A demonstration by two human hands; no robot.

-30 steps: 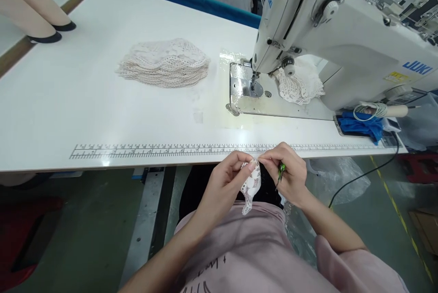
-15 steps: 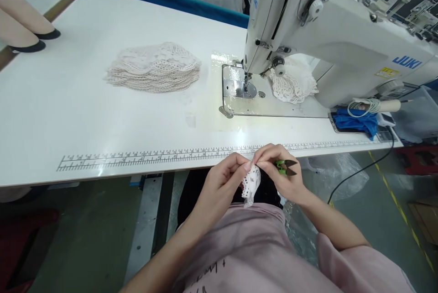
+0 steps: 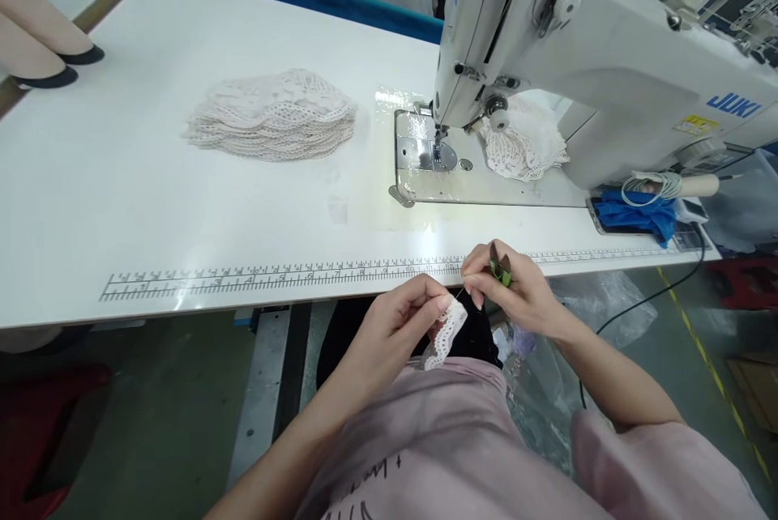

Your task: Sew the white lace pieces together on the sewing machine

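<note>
My left hand (image 3: 401, 324) pinches a small white lace piece (image 3: 442, 334) just below the front edge of the white table (image 3: 121, 196). My right hand (image 3: 516, 293) is closed around green thread snips (image 3: 499, 267), and its fingertips pinch something fine close to the lace, too small to make out. Both hands hover above my lap. A stack of lace pieces (image 3: 273, 115) lies on the table at the middle left. A second heap of lace (image 3: 526, 149) sits under the arm of the white sewing machine (image 3: 608, 58).
A printed ruler strip (image 3: 273, 275) runs along the table's front edge. A blue cloth (image 3: 635, 214) and coiled cable lie at the machine's right end. Mannequin legs (image 3: 36, 42) rest on the neighbouring table, far left. A black cord hangs off the right side.
My right hand has pulled a little away from the lace, up and to the right, with the snips turned upward. The lace now hangs lower from my left fingers.
</note>
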